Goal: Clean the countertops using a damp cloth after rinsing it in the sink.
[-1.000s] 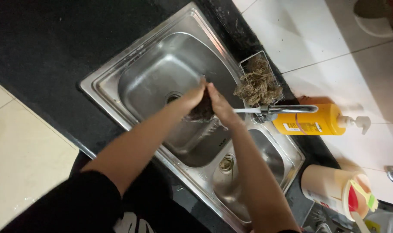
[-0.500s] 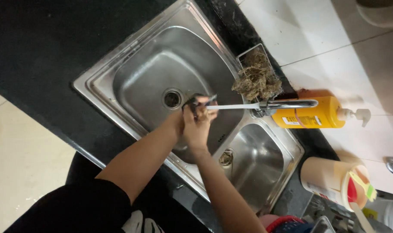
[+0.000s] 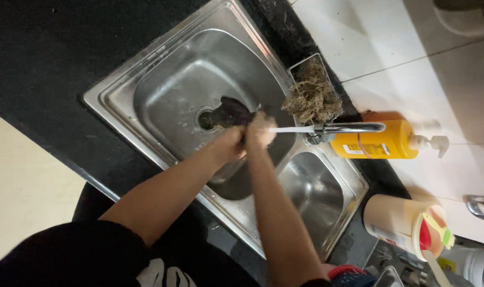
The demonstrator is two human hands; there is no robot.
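Both my hands are over the large steel sink basin, under the stream from the chrome tap. My left hand and my right hand are pressed together and grip a dark wet cloth that hangs out over the drain. Water from the tap runs onto my right hand.
A wire holder with a tangled scrubber stands behind the tap. An orange pump bottle lies on the white tiled ledge. A smaller basin is to the right, a cream canister beyond it. Black counter surrounds the sink.
The view has shifted and my hands have moved toward the drain. The dark cloth, hidden in my hands before, now sticks out over the drain.
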